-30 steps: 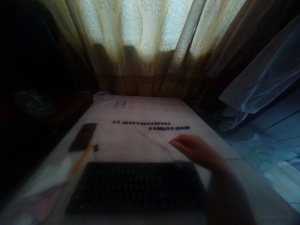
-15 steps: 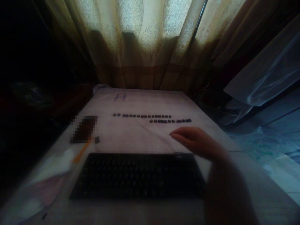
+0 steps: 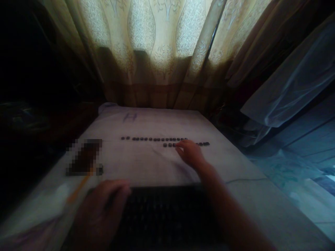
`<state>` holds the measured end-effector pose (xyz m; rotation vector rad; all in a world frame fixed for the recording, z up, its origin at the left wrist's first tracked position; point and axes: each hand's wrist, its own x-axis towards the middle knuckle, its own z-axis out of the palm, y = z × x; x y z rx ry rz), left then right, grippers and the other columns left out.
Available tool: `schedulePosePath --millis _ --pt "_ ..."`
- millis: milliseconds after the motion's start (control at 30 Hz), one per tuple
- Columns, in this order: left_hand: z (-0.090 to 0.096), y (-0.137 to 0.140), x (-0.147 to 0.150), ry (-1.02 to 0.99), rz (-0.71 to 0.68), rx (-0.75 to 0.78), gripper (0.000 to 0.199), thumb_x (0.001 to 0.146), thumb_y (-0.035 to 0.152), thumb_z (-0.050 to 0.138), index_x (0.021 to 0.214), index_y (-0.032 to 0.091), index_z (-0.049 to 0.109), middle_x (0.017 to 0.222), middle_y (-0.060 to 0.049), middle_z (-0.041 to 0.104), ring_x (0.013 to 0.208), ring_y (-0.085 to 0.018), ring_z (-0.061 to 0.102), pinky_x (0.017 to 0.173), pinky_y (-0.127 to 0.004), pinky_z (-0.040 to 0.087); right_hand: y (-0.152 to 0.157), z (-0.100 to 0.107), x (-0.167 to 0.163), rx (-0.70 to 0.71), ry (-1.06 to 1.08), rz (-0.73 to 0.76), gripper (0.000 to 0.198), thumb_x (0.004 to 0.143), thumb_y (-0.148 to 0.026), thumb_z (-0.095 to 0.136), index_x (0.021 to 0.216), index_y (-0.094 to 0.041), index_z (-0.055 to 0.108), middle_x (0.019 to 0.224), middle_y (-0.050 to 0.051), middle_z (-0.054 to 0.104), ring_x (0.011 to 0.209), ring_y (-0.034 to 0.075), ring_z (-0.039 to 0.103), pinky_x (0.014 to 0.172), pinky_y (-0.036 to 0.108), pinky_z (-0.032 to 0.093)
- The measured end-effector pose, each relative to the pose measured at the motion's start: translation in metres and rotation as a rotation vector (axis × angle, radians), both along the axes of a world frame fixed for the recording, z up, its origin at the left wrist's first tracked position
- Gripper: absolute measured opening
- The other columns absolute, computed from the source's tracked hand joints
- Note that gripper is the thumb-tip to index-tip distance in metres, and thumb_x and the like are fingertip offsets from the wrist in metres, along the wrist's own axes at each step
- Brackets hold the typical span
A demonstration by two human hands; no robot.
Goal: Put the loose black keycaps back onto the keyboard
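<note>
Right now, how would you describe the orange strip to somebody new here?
Find the black keyboard on the cloth-covered table, with the left hand over its left end. Just left of that hand, a thin strip slants away toward a dark, pixelated slab; unlike its dark and pale neighbours, it is orange.

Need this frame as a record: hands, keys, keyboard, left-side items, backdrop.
left hand: over the left end of the keyboard; contact unclear
right hand: at the near row of small dark keys; grip unclear
far row: small dark keys, beyond the near row
keyboard: dark, blurred, partly covered
left side: orange strip, pixelated dark object
backdrop: patterned curtain
</note>
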<state>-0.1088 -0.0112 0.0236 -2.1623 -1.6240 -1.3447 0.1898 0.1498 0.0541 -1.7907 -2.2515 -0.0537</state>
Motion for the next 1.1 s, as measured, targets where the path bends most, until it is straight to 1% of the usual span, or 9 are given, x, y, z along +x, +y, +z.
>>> schedulePosePath --millis 67,133,233,333,500,600,700,967,1100 --pt "0.005 0.018 0.014 0.042 -0.094 0.043 0.024 0.099 0.038 0.048 0.089 0.022 0.063 0.076 0.003 0.068 0.065 -0.013 0.065 0.064 -0.024 0.053 0.017 -0.009 -0.008 0.012 -0.035 0.036 0.024 0.091 -0.022 0.056 0.107 -0.023 0.074 0.114 0.008 0.070 0.106 0.024 0.060 0.089 0.035 0.045" --pt "0.001 0.023 0.023 0.103 -0.197 0.054 0.022 0.099 0.034 0.048 0.087 0.023 0.063 0.074 0.003 0.068 0.064 -0.013 0.065 0.063 -0.024 0.051 0.029 -0.015 -0.015 0.011 -0.065 0.062 0.027 0.090 -0.023 0.058 0.113 -0.025 0.071 0.124 0.008 0.066 0.115 0.025 0.055 0.095 0.037 0.041" --pt "-0.010 0.016 0.027 0.131 -0.285 0.032 0.017 0.099 0.029 0.050 0.092 0.022 0.063 0.075 0.002 0.068 0.065 -0.014 0.065 0.065 -0.026 0.051 0.042 -0.021 -0.023 0.007 -0.115 0.065 0.029 0.090 -0.025 0.058 0.117 -0.024 0.069 0.132 0.011 0.060 0.121 0.028 0.049 0.097 0.041 0.038" --pt "-0.013 0.010 0.026 0.128 -0.278 0.040 0.017 0.099 0.029 0.049 0.091 0.022 0.063 0.073 0.002 0.068 0.064 -0.014 0.064 0.064 -0.026 0.050 0.049 -0.025 -0.029 -0.003 -0.161 0.066 0.028 0.090 -0.029 0.058 0.115 -0.022 0.070 0.129 0.011 0.061 0.120 0.028 0.048 0.096 0.041 0.036" --pt "-0.010 0.012 0.020 0.113 -0.268 0.016 0.018 0.098 0.029 0.050 0.090 0.022 0.064 0.072 0.002 0.067 0.064 -0.014 0.064 0.063 -0.026 0.050 0.054 -0.029 -0.036 -0.026 -0.221 0.073 0.023 0.091 -0.030 0.058 0.106 -0.021 0.074 0.117 0.011 0.066 0.114 0.028 0.050 0.092 0.039 0.037" --pt "-0.010 0.013 0.020 0.093 -0.271 0.012 0.015 0.096 0.025 0.051 0.090 0.021 0.064 0.072 0.002 0.067 0.063 -0.014 0.062 0.064 -0.027 0.049 0.055 -0.032 -0.038 -0.044 -0.240 0.074 0.022 0.090 -0.028 0.058 0.101 -0.021 0.075 0.116 0.011 0.067 0.113 0.028 0.050 0.090 0.038 0.036" --pt "-0.009 0.013 0.020 0.091 -0.267 0.002 0.015 0.096 0.022 0.052 0.088 0.020 0.064 0.071 0.002 0.066 0.061 -0.014 0.061 0.062 -0.027 0.048 0.055 -0.034 -0.040 -0.059 -0.248 0.069 0.024 0.091 -0.026 0.055 0.102 -0.021 0.076 0.119 0.012 0.066 0.113 0.028 0.050 0.090 0.038 0.035" --pt "-0.009 0.014 0.020 0.100 -0.228 -0.033 0.017 0.095 0.025 0.052 0.087 0.020 0.066 0.071 0.001 0.067 0.062 -0.015 0.062 0.063 -0.028 0.049 0.043 -0.035 -0.047 -0.075 -0.264 0.105 0.029 0.092 -0.020 0.049 0.098 -0.017 0.077 0.116 0.015 0.068 0.113 0.031 0.049 0.093 0.040 0.036" --pt "-0.008 0.013 0.018 0.130 -0.216 -0.045 0.018 0.096 0.025 0.051 0.087 0.020 0.066 0.073 0.000 0.069 0.064 -0.016 0.063 0.064 -0.030 0.050 0.039 -0.035 -0.050 -0.112 -0.265 0.116 0.028 0.092 -0.020 0.050 0.101 -0.017 0.076 0.108 0.016 0.070 0.110 0.030 0.054 0.091 0.040 0.040"
